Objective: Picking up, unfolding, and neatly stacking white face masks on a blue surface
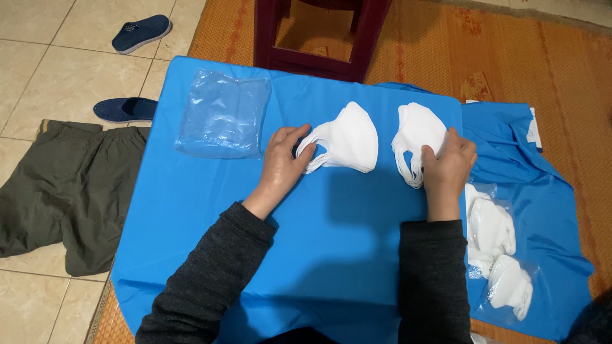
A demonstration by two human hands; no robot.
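White mask stack (347,137) touching left hand (285,160).

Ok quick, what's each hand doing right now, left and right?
Left hand: fingers pinching the ear loops of the left white face mask.
Right hand: closed on the edge of the right white face mask stack.

White face masks (349,139) lie on a plain blue cloth (210,210); sleeves (210,280) are dark grey, shoes (141,33) navy, trousers (64,191) olive, mat (510,57) orange woven, stool (319,38) dark red
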